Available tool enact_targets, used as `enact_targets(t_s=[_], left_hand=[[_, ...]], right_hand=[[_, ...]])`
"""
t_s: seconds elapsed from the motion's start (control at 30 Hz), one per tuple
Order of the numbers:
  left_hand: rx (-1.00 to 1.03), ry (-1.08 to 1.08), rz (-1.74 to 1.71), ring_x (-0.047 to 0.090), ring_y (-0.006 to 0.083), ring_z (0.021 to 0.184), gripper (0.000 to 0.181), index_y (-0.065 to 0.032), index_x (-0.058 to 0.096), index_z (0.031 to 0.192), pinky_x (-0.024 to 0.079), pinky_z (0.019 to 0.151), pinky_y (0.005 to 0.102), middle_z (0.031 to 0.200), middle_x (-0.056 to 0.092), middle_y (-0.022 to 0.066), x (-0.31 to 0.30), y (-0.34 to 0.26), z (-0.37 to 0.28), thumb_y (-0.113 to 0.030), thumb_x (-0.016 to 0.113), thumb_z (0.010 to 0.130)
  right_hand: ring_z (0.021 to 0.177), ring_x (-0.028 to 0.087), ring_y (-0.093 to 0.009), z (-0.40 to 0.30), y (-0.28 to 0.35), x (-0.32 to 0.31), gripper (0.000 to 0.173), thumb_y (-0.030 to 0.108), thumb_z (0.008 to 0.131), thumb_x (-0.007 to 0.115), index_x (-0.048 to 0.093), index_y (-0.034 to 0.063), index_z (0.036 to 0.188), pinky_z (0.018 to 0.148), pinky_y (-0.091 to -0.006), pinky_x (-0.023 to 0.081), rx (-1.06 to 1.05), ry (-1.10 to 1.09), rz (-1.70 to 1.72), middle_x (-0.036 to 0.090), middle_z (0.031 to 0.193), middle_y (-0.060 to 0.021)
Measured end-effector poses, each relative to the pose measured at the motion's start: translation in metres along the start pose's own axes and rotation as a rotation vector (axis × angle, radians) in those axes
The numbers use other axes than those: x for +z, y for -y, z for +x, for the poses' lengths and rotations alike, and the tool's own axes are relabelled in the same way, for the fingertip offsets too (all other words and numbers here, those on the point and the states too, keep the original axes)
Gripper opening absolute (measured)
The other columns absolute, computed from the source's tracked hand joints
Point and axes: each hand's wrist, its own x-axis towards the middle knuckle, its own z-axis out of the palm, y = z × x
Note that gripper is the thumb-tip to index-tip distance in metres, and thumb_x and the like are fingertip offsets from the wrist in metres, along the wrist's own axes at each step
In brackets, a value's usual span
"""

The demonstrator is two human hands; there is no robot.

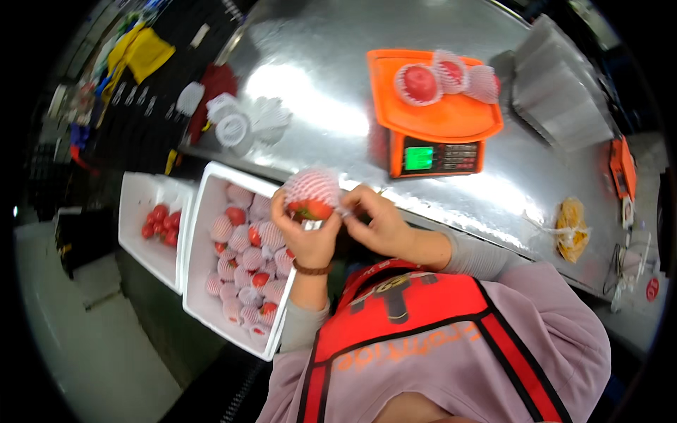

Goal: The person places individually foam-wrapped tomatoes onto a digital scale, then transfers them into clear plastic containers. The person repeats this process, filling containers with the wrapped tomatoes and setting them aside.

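A red tomato (311,208) with a green stem end sits in my left hand (312,240), its upper part covered by a white foam net sleeve (313,185). The fingers of that hand curl around it from below. To its right, my right hand (383,224) pinches a pale bit at the sleeve's edge between thumb and fingers; the detail is blurred. Below and left of the hands, a white foam box (191,285) holds many netted tomatoes (253,259). Three more netted fruits (420,84) rest on the orange pan of a digital scale (439,119).
Left of the box stands a second foam box (135,232) with several bare tomatoes (161,224). Spare foam nets (231,129) lie on the metal table (328,37). Clear plastic containers (560,90) are stacked at right, near a bag of yellow material (571,230).
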Motion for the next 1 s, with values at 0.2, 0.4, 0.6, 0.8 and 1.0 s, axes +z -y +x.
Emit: enact_targets(t_s=[0.2,0.4,0.6,0.8,1.0], left_hand=[[-0.356,0.479,-0.765,0.049,0.0249,0.115,0.091,-0.01,0.024,0.14,0.043,0.096,0.0374,0.128,0.044,0.012,-0.001,-0.011,0.019,0.006,0.074,0.065],[0.228,0.749,0.028,0.041,0.0345,0.125,0.087,-0.0036,0.033,0.137,0.037,0.102,0.0397,0.137,0.038,0.0203,0.048,-0.033,0.03,-0.01,0.08,0.064],[0.08,0.657,0.175,0.041,0.039,0.124,0.079,0.0013,0.034,0.136,0.035,0.102,0.0411,0.135,0.039,0.0244,0.039,-0.01,0.031,-0.023,0.075,0.073],[-0.095,0.506,0.17,0.057,0.0215,0.099,0.051,-0.0047,0.05,0.125,0.046,0.082,0.0336,0.113,0.056,0.0098,-0.032,0.049,-0.009,-0.019,0.07,0.08],[-0.451,-0.05,0.35,0.058,0.0294,0.096,0.036,0.0002,0.059,0.109,0.046,0.084,0.0352,0.104,0.059,0.0161,-0.156,0.111,-0.045,-0.011,0.068,0.076]], right_hand=[[0.095,0.054,-0.015,0.003,-0.007,-0.052,0.043,0.015,0.083,0.065,0.047,0.0034,0.121,0.079,-0.0311,0.047,0.112,0.11,0.291,0.054,0.106,-0.0066],[0.109,0.052,-0.019,-0.001,-0.007,-0.084,0.078,0.023,0.075,0.076,0.031,0.0028,0.136,0.091,-0.0341,0.045,0.263,-0.018,0.738,0.05,0.12,-0.0104],[0.105,0.055,-0.026,0.028,-0.046,-0.18,0.069,0.021,0.066,0.08,0.047,0.0032,0.124,0.089,-0.0366,0.045,-0.154,-0.546,-0.631,0.055,0.115,-0.0131],[0.111,0.051,-0.031,0.061,-0.066,-0.213,0.066,0.022,0.069,0.079,0.049,0.003,0.124,0.096,-0.0382,0.041,-0.312,-0.616,-1.223,0.053,0.122,-0.016],[0.113,0.051,-0.031,0.067,-0.038,-0.2,0.066,0.021,0.075,0.077,0.045,-0.0019,0.128,0.097,-0.0371,0.04,-0.319,-0.594,-1.201,0.05,0.125,-0.0206]])
